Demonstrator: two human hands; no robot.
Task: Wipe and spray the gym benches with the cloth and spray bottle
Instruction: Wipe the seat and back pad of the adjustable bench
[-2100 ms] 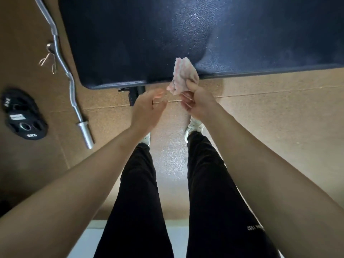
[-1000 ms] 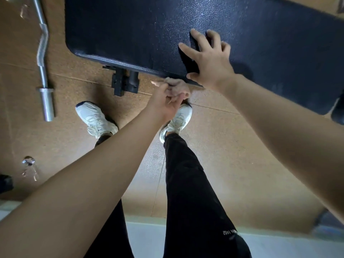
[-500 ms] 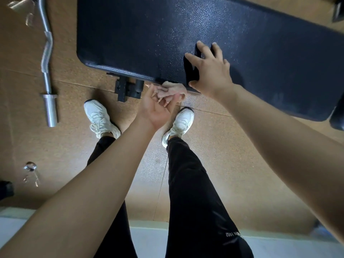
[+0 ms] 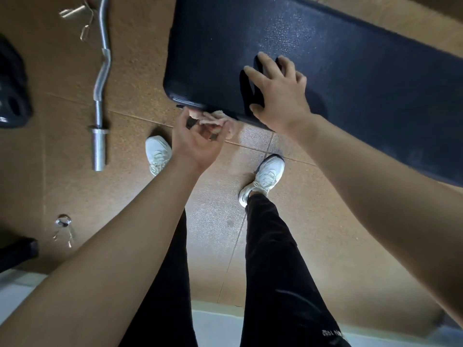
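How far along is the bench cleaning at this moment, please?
Done: unclear, the bench top shows no sure sign. In hand: the left hand holds the cloth at the pad's near edge, right hand flat on top. Left: possibly spraying; no bottle in view.

Your right hand is lying flat on the counter near its front edge. Your left hand is holding the cloth against that edge, beside the front left corner. The curl bar is lying on the floor left of the counter, with a weight plate farther left.
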